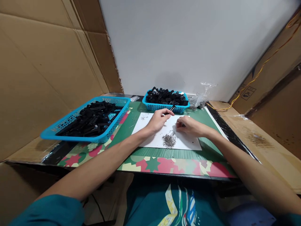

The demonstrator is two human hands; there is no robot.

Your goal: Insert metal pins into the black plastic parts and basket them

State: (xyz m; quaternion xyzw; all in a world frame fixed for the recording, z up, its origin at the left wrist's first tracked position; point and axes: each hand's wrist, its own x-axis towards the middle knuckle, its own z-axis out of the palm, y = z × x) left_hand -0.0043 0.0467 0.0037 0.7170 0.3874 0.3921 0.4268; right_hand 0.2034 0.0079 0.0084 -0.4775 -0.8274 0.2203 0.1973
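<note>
My left hand (160,120) is closed around a small black plastic piece (172,108), whose end sticks out past the fingers. To its right, my right hand (187,126) hovers over or rests on the white sheet (150,142), fingertips pinched together. Whatever those fingertips hold, if anything, is too small to make out. Just below both hands lies a pile of tiny metal parts (168,141), perhaps small screws or pins. Beyond the left hand stands a small blue basket (152,107) heaped with black pieces (164,96).
A larger blue basket (94,138) of long black plastic parts (94,117) stands at the left. Clear plastic bags (199,99) lie behind on the right. A green patterned mat (155,164) covers the table, with cardboard walls (47,56) at both sides and a yellow cable (256,75) at the right.
</note>
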